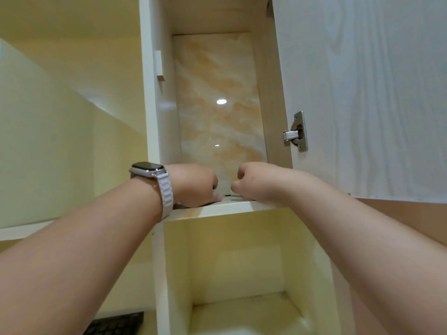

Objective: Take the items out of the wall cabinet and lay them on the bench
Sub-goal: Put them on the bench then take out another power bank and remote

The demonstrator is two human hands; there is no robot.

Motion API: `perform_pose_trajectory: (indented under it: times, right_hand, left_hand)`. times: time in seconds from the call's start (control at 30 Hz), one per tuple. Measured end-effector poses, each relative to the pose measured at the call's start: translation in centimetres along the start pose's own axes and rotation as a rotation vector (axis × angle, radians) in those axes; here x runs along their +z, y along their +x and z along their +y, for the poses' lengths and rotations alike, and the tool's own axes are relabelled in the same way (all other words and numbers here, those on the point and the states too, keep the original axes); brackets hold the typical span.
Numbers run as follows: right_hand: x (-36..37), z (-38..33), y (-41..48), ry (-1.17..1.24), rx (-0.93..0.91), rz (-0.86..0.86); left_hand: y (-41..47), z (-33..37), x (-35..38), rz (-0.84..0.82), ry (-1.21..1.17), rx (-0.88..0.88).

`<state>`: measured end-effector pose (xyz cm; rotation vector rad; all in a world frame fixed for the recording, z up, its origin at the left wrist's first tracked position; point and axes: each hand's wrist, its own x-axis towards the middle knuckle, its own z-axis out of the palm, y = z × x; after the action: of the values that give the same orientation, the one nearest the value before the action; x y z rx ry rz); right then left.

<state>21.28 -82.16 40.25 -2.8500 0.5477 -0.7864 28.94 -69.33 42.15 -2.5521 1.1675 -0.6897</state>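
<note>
I look up into the open wall cabinet point(217, 93), whose back is a glossy marbled tile. Both hands reach over the front edge of its shelf point(225, 209). My left hand point(193, 184), with a white watch on the wrist, rests on the shelf with its fingers curled inward. My right hand point(256, 182) sits beside it, fingers bent down behind the shelf edge. A thin dark sliver point(232, 195) shows between the two hands at shelf level; what it is I cannot make out. The fingertips and anything they touch are hidden by the shelf edge.
The cabinet door point(362, 93) stands open to the right, its metal hinge point(296, 132) close to my right forearm. An open cubby point(242, 274) lies below the shelf. A black keyboard point(116, 322) shows at the bottom left.
</note>
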Motion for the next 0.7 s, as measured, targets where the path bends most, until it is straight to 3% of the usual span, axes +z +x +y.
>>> perform_pose_trajectory:
  times: [0.23, 0.37, 0.47, 0.6, 0.7]
  right_hand:
    - [-0.2, -0.4, 1.2, -0.243, 0.064, -0.177]
    - [0.1, -0.3, 1.6, -0.272, 0.084, -0.071]
    - [0.3, 0.0, 1.5, -0.122, 0.078, 0.054]
    - [-0.1, 0.0, -0.4, 0.033, -0.006, 0.203]
    - [-0.1, 0.1, -2.7, 0.012, -0.077, 0.319]
  left_hand:
    - [0.0, 0.0, 0.0, 0.012, -0.053, 0.022]
    - [0.6, 0.3, 0.2, 0.031, -0.124, -0.03]
    - [0.7, 0.6, 0.5, 0.1, -0.185, -0.103]
    - [-0.1, 0.8, 0.6, 0.196, -0.28, -0.164]
    - [-1.6, 1.2, 0.2, 0.249, -0.327, -0.175]
